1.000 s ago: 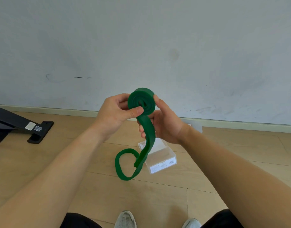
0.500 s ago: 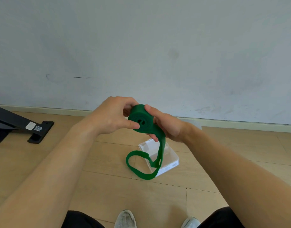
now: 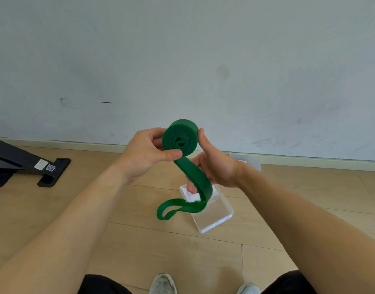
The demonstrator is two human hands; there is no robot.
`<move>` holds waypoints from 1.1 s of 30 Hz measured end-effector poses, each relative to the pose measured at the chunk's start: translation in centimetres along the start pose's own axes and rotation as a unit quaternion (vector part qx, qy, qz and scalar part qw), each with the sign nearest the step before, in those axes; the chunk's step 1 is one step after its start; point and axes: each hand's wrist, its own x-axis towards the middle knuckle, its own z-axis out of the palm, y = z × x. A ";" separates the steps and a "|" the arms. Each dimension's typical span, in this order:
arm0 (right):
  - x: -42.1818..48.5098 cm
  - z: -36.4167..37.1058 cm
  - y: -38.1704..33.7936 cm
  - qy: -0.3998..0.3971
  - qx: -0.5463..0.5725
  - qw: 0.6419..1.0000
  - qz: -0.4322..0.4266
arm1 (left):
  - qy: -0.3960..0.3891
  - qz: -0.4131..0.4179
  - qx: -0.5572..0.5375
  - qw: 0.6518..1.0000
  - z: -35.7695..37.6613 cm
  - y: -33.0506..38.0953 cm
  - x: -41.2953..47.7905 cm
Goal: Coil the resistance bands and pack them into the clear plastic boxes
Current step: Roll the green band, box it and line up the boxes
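The green band [image 3: 180, 137] is mid-coiling, the roll pinched by the left hand [image 3: 146, 154] and the tail guided by the half-closed right hand [image 3: 214, 166]; the hanging loop must be wound before the open box [image 3: 216, 217] is filled.

View: a single head-worn wide-angle camera.
Direction: aimed forward and down toward the far wall [image 3: 182, 49] and wooden floor [image 3: 139, 247].
Nearness: forearms enter from the near corners; shoes [image 3: 163, 284] are cut at the near edge.

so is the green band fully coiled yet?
No: a loose tail of the green rubber resistance band hangs below the coil, looping in front of the clear plastic box on the floor.
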 end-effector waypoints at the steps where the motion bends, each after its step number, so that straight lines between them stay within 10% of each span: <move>1: -0.1 -0.1 0.0 0.013 -0.049 0.999 0.020 | -0.010 -0.005 0.025 1.000 -0.6 0.0 -0.1; 13: -1.1 0.6 -1.1 0.083 -0.077 0.993 0.020 | -0.109 -0.020 0.364 0.925 -0.8 1.5 0.9; 22: 0.1 0.9 0.0 0.078 0.196 0.967 -0.140 | -0.017 0.003 -0.120 0.993 3.2 -0.8 -0.3; 33: -0.2 -0.4 0.3 0.015 0.077 0.996 -0.044 | 0.028 0.006 0.041 0.999 0.8 1.0 0.4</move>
